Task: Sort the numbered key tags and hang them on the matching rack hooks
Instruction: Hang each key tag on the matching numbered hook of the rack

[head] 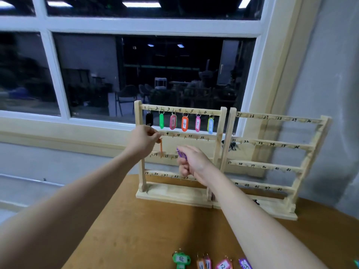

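A wooden key rack (pixel 222 136) with numbered hooks stands on the table, and a second rack (pixel 308 152) with higher numbers stands to its right. Six coloured tags hang along the left rack's top bar, from a black tag (pixel 149 119) to a blue-yellow tag (pixel 210 125). My left hand (pixel 144 139) pinches the ring of an orange tag (pixel 161 147) at the left end of the second bar; the tag hangs edge-on. My right hand (pixel 194 162) grips a purple tag (pixel 182 153) in front of the third bar.
Several loose tags lie at the table's near edge, among them a green tag (pixel 181 260), a pink tag (pixel 224 265) and a purple tag (pixel 245 264). The brown table (pixel 136 230) stands against a wall under a large window. A small dark bundle hangs between the racks.
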Demonstrator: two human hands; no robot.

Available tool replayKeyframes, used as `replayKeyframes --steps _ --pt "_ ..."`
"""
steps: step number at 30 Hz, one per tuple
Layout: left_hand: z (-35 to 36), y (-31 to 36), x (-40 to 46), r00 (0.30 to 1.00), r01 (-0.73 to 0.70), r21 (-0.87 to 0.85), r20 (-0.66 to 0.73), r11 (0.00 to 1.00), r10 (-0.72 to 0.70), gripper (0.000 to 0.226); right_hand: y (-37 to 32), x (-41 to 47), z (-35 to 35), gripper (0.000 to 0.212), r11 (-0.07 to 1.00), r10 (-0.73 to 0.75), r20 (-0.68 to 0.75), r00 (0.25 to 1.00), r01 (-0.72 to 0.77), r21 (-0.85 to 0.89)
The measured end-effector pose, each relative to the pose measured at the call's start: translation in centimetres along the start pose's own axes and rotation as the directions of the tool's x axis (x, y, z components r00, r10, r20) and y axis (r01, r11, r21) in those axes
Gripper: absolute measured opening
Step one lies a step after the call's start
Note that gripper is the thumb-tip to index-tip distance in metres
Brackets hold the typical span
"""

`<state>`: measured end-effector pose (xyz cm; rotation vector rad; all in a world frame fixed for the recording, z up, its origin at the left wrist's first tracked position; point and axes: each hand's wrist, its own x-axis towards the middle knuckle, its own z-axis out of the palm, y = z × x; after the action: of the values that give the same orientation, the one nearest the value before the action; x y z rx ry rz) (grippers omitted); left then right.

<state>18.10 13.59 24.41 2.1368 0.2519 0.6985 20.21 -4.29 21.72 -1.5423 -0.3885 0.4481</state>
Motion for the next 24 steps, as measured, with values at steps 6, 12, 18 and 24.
replayKeyframes --steps 6,12,18,24 --pt "0.6 -0.3 1.5 0.998 -0.004 0.097 -0.055 0.995 0.009 0.021 -1.0 1.5 0.1 0.018 0.993 -0.097 0.048 0.994 0.100 -0.062" --pt "0.9 -1.2 2.1 0.999 0.002 0.074 -0.049 0.997 0.002 0.020 -1.5 2.8 0.6 0.019 0.985 -0.149 0.039 0.988 0.151 -0.077" --pt "0.9 -1.8 2.7 0.998 -0.042 0.191 -0.047 0.981 0.052 0.026 -1.6 4.5 2.1 0.024 0.972 -0.212 -0.068 0.975 0.203 -0.122" --pt "0.6 -2.3 2.8 0.995 -0.088 0.198 -0.023 0.976 0.095 0.027 -1.3 5.2 3.6 0.024 0.963 -0.262 -0.204 0.943 0.240 -0.124"
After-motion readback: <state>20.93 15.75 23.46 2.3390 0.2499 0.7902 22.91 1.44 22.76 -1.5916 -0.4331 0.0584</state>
